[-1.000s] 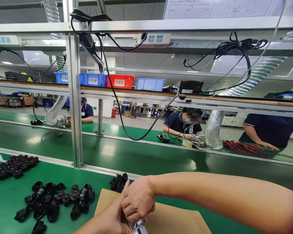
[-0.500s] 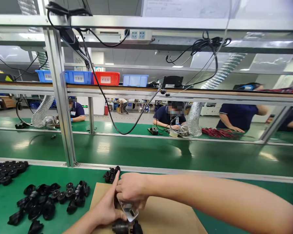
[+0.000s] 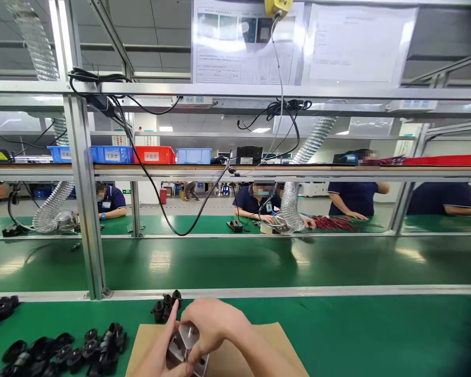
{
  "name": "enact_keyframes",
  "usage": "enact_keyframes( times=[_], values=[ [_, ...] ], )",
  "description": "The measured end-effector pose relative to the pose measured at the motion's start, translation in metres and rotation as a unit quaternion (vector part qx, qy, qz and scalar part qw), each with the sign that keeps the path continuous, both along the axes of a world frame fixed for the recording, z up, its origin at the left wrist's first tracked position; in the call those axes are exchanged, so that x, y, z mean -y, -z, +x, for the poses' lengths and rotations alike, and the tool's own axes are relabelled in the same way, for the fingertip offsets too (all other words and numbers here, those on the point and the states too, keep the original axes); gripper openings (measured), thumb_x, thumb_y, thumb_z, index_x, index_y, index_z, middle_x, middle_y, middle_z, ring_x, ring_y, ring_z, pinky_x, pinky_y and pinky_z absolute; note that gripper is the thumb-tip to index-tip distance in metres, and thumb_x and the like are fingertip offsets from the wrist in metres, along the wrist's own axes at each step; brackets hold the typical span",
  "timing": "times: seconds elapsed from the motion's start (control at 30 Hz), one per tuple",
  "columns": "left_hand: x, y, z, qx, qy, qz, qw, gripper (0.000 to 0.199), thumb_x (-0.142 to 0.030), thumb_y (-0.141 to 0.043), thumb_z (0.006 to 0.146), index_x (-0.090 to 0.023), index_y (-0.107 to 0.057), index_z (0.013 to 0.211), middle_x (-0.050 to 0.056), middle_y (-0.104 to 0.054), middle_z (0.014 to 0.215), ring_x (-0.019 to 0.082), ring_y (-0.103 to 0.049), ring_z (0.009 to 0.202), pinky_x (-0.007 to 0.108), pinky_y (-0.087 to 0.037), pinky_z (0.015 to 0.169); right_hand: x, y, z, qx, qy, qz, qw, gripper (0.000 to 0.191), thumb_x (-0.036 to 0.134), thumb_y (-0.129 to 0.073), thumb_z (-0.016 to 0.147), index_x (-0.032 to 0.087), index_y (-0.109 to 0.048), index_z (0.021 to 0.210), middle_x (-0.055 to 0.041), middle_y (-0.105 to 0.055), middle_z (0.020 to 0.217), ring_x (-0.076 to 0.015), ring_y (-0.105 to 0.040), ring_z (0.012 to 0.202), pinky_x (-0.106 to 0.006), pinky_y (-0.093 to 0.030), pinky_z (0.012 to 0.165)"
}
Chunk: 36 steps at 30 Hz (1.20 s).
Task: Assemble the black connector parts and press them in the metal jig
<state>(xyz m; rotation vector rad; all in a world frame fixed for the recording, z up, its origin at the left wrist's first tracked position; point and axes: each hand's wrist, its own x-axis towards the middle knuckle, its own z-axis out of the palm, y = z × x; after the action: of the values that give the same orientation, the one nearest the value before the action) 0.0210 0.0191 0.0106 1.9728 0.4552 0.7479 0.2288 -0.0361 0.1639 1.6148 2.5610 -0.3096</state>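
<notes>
A silvery metal bracket-like part [image 3: 188, 337] is held between my two hands above a sheet of brown cardboard [image 3: 275, 340]. My left hand [image 3: 165, 348] wraps its left side, with the index finger pointing up and the thumb low on the part. From the right, my right hand [image 3: 214, 327] curls over the top, its thumb and fingers closed on the metal. Small dark details show inside the part, too small to name. Just beyond my left fingertip stands a cluster of small black plastic pieces [image 3: 167, 306].
Black plastic parts [image 3: 63, 351] lie in a pile at the left, with more round black parts [image 3: 0, 310] farther left. An aluminium post [image 3: 84, 209] rises beyond them. Across the green bench [image 3: 235, 264], people in dark shirts sit or stand. A cable [image 3: 168, 228] hangs in a loop.
My view has tilted up and shifted right. My right hand has turned, so its thumb now shows on the metal part and the forearm comes from lower down. The part shows more of its face.
</notes>
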Motion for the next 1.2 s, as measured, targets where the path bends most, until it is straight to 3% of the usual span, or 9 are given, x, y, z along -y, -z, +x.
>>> enact_keyframes(
  times=[0.1, 0.2, 0.37, 0.57, 0.63, 0.77, 0.87, 1.03, 1.2],
  values=[
    [-0.013, 0.013, -0.003, -0.034, -0.001, 0.07, 0.997, 0.091, -0.066, -0.074, 0.086, -0.037, -0.037, 0.164, 0.014, -0.05, 0.161, 0.046, -0.044, 0.15, 0.061, -0.034, 0.125, 0.0, -0.002, 0.018, -0.037, 0.055, 0.003, 0.998, 0.048, 0.057, -0.084, 0.065, 0.029, -0.079, 0.103, -0.0004, -0.08, 0.091, -0.0227, -0.072, 0.079, -0.026, -0.043, 0.056],
    [-0.017, 0.016, -0.007, -0.063, 0.001, 0.1, 0.993, 0.058, -0.06, -0.069, 0.093, -0.037, -0.063, 0.146, 0.013, -0.059, 0.152, 0.043, -0.052, 0.143, 0.058, -0.04, 0.122, -0.008, 0.004, 0.035, 0.02, 0.135, -0.051, 0.989, 0.047, 0.052, -0.09, 0.055, 0.027, -0.082, 0.094, -0.001, -0.08, 0.089, -0.0252, -0.075, 0.077, -0.026, -0.044, 0.053],
    [-0.013, 0.009, -0.001, -0.062, -0.018, 0.098, 0.993, 0.044, -0.058, -0.065, 0.096, -0.032, -0.071, 0.131, 0.014, -0.062, 0.146, 0.039, -0.057, 0.138, 0.051, -0.045, 0.119, -0.027, 0.021, 0.048, 0.078, 0.182, -0.126, 0.972, 0.07, 0.037, -0.097, 0.04, 0.028, -0.083, 0.108, -0.002, -0.083, 0.105, -0.0292, -0.079, 0.086, -0.026, -0.045, 0.05],
    [-0.006, -0.001, 0.0, 0.005, -0.108, 0.162, 0.981, 0.034, -0.048, -0.063, 0.1, -0.028, -0.071, 0.127, 0.016, -0.068, 0.141, 0.037, -0.064, 0.133, 0.049, -0.055, 0.111, -0.033, 0.027, 0.036, 0.049, 0.142, -0.156, 0.976, 0.092, 0.055, -0.097, 0.04, 0.033, -0.077, 0.127, -0.0028, -0.081, 0.121, -0.0308, -0.077, 0.102, -0.026, -0.046, 0.054],
    [-0.004, -0.01, -0.01, 0.052, -0.15, 0.281, 0.947, 0.036, -0.033, -0.064, 0.101, -0.033, -0.066, 0.137, 0.014, -0.07, 0.141, 0.034, -0.066, 0.132, 0.048, -0.056, 0.11, -0.032, 0.032, 0.026, 0.039, 0.131, -0.152, 0.979, 0.088, 0.062, -0.095, 0.042, 0.033, -0.078, 0.123, -0.003, -0.08, 0.12, -0.0313, -0.077, 0.103, -0.027, -0.047, 0.056],
    [-0.001, -0.035, -0.034, 0.112, -0.146, 0.551, 0.814, 0.053, -0.008, -0.058, 0.097, -0.025, -0.06, 0.147, 0.013, -0.077, 0.132, 0.03, -0.07, 0.125, 0.045, -0.058, 0.103, -0.028, 0.041, 0.01, -0.012, 0.119, -0.114, 0.986, 0.068, 0.073, -0.089, 0.051, 0.031, -0.081, 0.103, -0.0012, -0.081, 0.099, -0.027, -0.076, 0.087, -0.027, -0.048, 0.058],
    [0.006, -0.052, -0.04, 0.091, -0.136, 0.621, 0.767, 0.048, -0.005, -0.055, 0.096, -0.016, -0.063, 0.142, 0.017, -0.078, 0.129, 0.031, -0.069, 0.127, 0.046, -0.056, 0.104, -0.022, 0.041, 0.001, -0.014, 0.096, -0.108, 0.989, 0.054, 0.072, -0.09, 0.052, 0.026, -0.076, 0.079, 0.001, -0.074, 0.074, -0.0236, -0.072, 0.071, -0.027, -0.046, 0.056],
    [0.023, -0.066, -0.033, -0.013, -0.027, 0.515, 0.857, 0.052, -0.018, -0.067, 0.091, -0.019, -0.056, 0.142, 0.016, -0.08, 0.115, 0.03, -0.075, 0.099, 0.041, -0.061, 0.086, -0.011, 0.031, -0.012, 0.01, 0.108, -0.101, 0.989, 0.036, 0.052, -0.09, 0.056, 0.022, -0.07, 0.064, 0.0, -0.066, 0.057, -0.0241, -0.069, 0.058, -0.029, -0.046, 0.053],
    [0.027, -0.057, -0.031, -0.139, 0.027, 0.354, 0.924, 0.039, -0.031, -0.074, 0.084, -0.026, -0.067, 0.122, 0.009, -0.08, 0.099, 0.03, -0.075, 0.088, 0.038, -0.058, 0.079, -0.01, 0.032, 0.001, 0.003, 0.115, -0.059, 0.992, 0.023, 0.031, -0.089, 0.052, 0.021, -0.075, 0.067, -0.0019, -0.07, 0.059, -0.0248, -0.07, 0.058, -0.029, -0.047, 0.054]
  ],
)
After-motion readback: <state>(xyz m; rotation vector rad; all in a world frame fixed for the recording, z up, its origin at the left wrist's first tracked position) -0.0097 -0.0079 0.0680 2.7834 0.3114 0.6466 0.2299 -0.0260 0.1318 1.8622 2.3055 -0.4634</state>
